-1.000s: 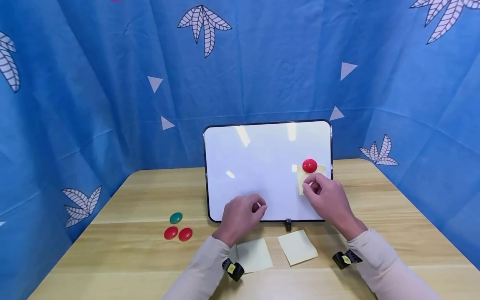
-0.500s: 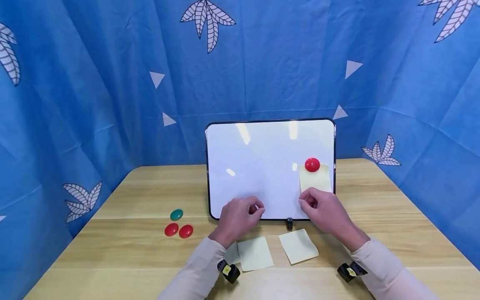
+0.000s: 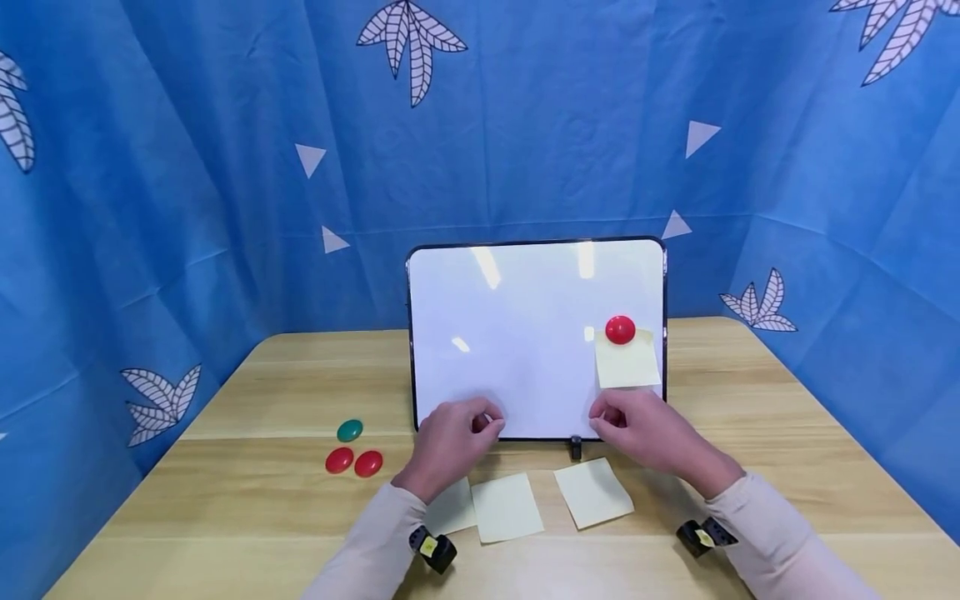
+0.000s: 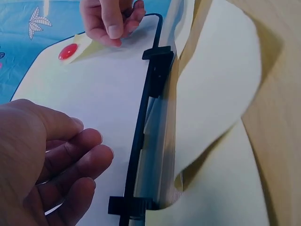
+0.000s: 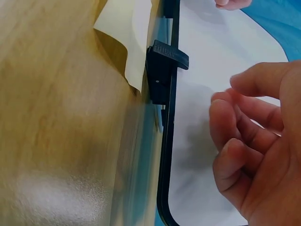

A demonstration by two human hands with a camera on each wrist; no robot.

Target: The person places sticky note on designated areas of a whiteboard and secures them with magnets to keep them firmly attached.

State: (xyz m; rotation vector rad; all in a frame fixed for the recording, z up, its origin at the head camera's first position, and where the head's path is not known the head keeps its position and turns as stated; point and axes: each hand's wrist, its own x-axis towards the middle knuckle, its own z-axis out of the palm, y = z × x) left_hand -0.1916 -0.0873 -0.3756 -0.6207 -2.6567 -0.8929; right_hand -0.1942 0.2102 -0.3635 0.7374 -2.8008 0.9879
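Observation:
In the head view a white board [image 3: 517, 333] with a black frame stands upright on the table. On its right side a red round magnet [image 3: 620, 330] sits over a pale yellow sticky note [image 3: 627, 364]. My left hand [image 3: 453, 442] hovers before the board's lower left part, fingers loosely bent and holding nothing, as the left wrist view also shows. Below the note, near the lower right, is my right hand [image 3: 648, 429]; its relaxed fingers [image 5: 228, 115] are bare in the right wrist view. A black clip foot [image 3: 576, 447] juts from the frame's bottom edge between the hands.
Two more sticky notes, one in the middle [image 3: 507, 508] and one to its right [image 3: 594, 493], lie on the wooden table [image 3: 247, 500]; another note [image 3: 453, 508] is partly behind the left wrist. A green magnet [image 3: 349, 430] and two red magnets [image 3: 339, 460] lie at left. Blue curtain [image 3: 525, 125] surrounds the table.
My right hand has moved down from the note on the board, leaving the note uncovered. My left hand has drifted left and slightly down. The magnets and table notes stay put.

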